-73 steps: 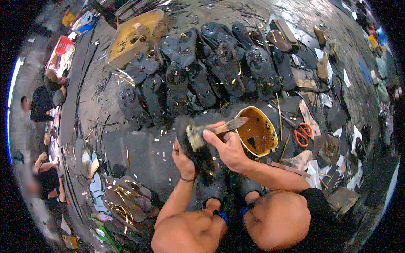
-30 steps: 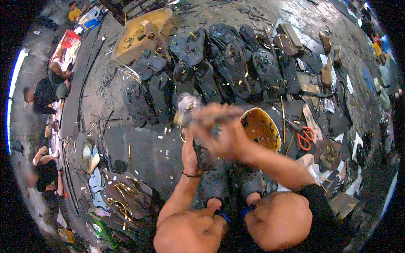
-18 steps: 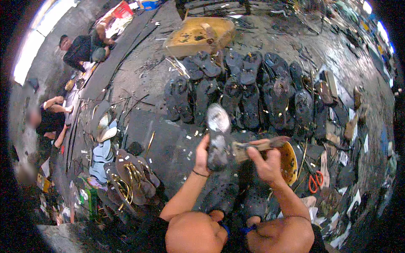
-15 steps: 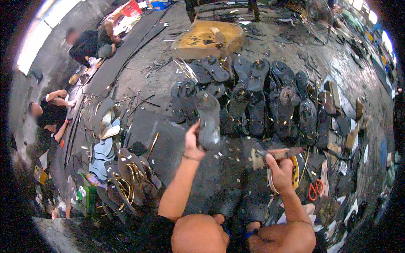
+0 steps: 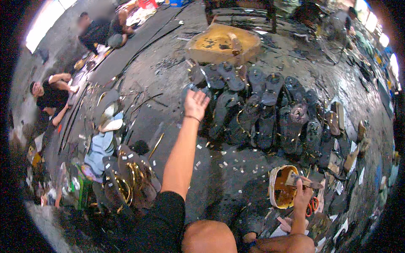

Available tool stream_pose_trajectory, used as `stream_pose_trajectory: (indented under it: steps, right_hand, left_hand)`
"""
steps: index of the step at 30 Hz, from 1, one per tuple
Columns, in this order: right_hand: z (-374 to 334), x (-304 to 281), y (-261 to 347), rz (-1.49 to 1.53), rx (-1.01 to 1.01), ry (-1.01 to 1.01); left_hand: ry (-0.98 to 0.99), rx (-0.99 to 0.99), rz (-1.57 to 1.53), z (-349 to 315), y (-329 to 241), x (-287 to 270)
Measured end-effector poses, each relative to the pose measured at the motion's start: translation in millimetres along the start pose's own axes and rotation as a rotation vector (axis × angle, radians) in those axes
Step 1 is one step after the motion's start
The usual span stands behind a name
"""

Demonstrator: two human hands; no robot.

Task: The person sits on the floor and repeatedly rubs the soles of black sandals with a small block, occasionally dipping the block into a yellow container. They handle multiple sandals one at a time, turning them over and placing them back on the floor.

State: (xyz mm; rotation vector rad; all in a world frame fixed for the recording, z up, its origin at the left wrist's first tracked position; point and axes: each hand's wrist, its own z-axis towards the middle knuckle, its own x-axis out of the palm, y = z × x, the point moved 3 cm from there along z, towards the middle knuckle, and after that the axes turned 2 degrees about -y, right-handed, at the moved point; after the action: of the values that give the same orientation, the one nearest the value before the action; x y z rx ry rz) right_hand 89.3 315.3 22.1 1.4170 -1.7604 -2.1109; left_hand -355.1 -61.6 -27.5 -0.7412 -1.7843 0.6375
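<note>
My left hand (image 5: 197, 104) reaches out to the far left end of the rows of dark shoe soles (image 5: 225, 111). Its palm is turned up and its fingers are spread, with a dark sole (image 5: 189, 93) lying right by the fingertips. My right hand (image 5: 302, 197) grips a flat brush (image 5: 313, 184) by its wooden handle. The brush head is over the mouth of a white-rimmed tub (image 5: 272, 195) with yellow-brown stuff, likely glue, on its inside.
Beyond the rows stands a yellow, dark-spotted block (image 5: 211, 52). Sandals with gold straps (image 5: 137, 175) are heaped at left, beside a green container (image 5: 84, 189). Orange-handled scissors (image 5: 311, 206) lie beside the tub. Two people (image 5: 55, 95) (image 5: 95, 36) sit at far left.
My left hand has let go of the sole it held up and stretched farther away. My right hand has lowered the brush to the tub, which now stands on the floor.
</note>
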Motion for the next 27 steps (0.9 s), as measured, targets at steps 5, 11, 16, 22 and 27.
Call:
stream_pose_trajectory:
  steps: [5, 11, 16, 22, 27]
  right_hand:
    - [-19, -9, -6, -0.526, -0.331, -0.074]
    - [-31, -25, 1, -0.163, -0.234, -0.025]
    - [-16, -60, -31, -0.799, -0.411, 0.168]
    - [-22, -52, -78, -0.613, -0.346, 0.281]
    - [-32, -57, -91, -0.585, -0.269, 0.180]
  left_hand:
    - [0.232, 0.163, 0.668, -213, 36, -29]
    - [0.168, 0.653, 1.513, -379, -73, -67]
    - [-0.617, 0.831, 2.330, -414, -198, -91]
    - [-0.643, 0.579, 2.272, -451, -261, -114]
    - [0.234, 0.266, 1.714, -402, -144, -57]
